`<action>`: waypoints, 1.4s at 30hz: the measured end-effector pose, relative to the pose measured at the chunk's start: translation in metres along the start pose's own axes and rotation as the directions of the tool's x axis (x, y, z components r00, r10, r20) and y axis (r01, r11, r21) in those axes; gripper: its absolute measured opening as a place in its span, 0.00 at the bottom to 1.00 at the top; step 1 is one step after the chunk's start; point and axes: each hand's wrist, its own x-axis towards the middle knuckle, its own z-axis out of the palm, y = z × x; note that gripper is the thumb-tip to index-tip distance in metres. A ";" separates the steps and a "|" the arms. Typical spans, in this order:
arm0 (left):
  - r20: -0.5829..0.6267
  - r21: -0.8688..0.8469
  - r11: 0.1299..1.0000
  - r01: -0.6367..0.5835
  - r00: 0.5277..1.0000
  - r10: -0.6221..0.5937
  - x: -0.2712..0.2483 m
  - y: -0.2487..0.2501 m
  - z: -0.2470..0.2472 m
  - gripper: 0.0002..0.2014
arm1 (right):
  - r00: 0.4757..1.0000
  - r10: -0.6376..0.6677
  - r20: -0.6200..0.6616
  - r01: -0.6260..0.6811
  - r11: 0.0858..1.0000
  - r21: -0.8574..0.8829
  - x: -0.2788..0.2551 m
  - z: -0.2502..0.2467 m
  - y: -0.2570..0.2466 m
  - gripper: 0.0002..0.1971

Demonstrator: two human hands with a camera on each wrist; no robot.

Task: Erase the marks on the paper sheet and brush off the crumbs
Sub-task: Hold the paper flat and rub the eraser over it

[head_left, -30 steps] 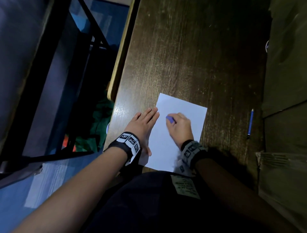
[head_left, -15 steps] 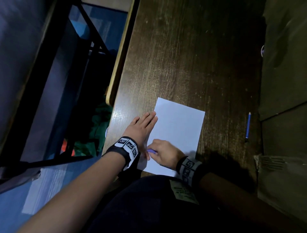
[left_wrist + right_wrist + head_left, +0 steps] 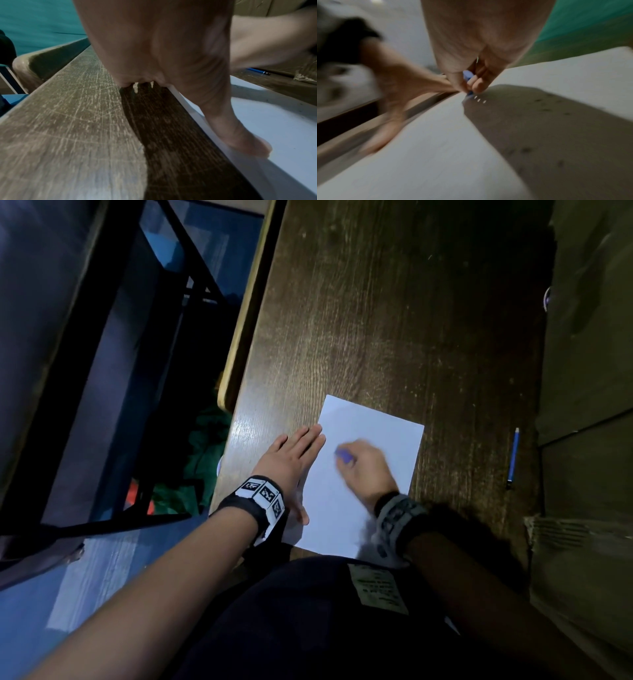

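Note:
A white paper sheet [image 3: 376, 440] lies near the front edge of a dark wooden table [image 3: 394, 320]. My left hand [image 3: 294, 457] lies flat with straight fingers on the table and the sheet's left edge, the thumb [image 3: 247, 142] pressing the paper [image 3: 283, 128]. My right hand [image 3: 363, 463] is blurred over the middle of the sheet and pinches a small blue eraser [image 3: 342, 455], whose tip touches the paper [image 3: 436, 148] in the right wrist view, eraser [image 3: 467, 77] between thumb and fingers. Small dark crumbs [image 3: 546, 109] dot the sheet in the hand's shadow.
A blue pencil [image 3: 513, 458] lies on the table right of the sheet, also seen as pencil [image 3: 257, 71] in the left wrist view. Olive cardboard [image 3: 589, 371] rises along the table's right side. The table's left edge [image 3: 246, 320] drops to a black frame and blue floor.
My right hand with the eraser swept from the sheet's near left part, by the left thumb, back up to the middle of the sheet. The left hand stayed pressed in place.

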 end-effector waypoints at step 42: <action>-0.008 0.014 1.000 0.010 1.000 -0.010 0.001 0.001 0.001 0.84 | 0.981 -0.111 0.160 0.110 0.994 0.013 -0.020 0.008 -0.006 0.07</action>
